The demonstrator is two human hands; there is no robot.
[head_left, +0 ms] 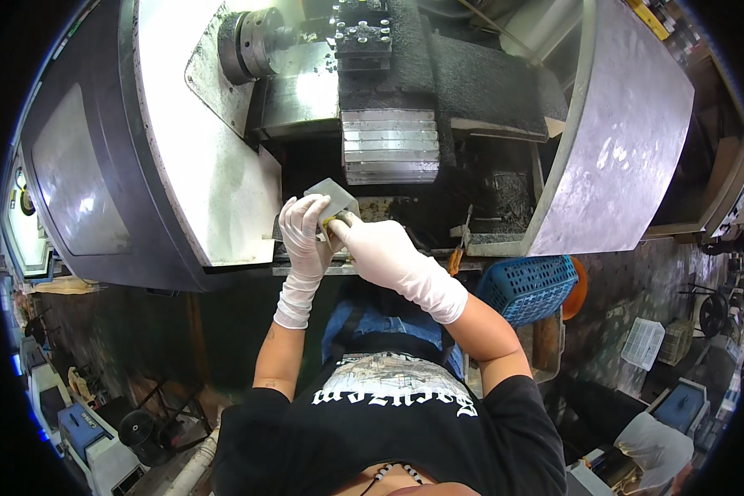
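Note:
My left hand point(304, 231), in a white glove, is closed around a pale grey, flat-faced piece point(331, 197) with squared corners. That piece is tilted up at the front opening of a lathe. Against its near side presses my right hand point(384, 252), also gloved, with thumb and fingers pinched together. A small yellow bit point(329, 221) shows between the two hands. My fingers hide most of whatever the right hand grips, so its kind cannot be told.
Beyond my hands are the lathe's round chuck point(258, 43), a tool block point(364, 35) and a ribbed metal cover point(390, 145), with dark chips around. A grey door panel point(616, 132) stands at the right. Below it sit a blue basket point(531, 289) and an orange tub point(576, 288).

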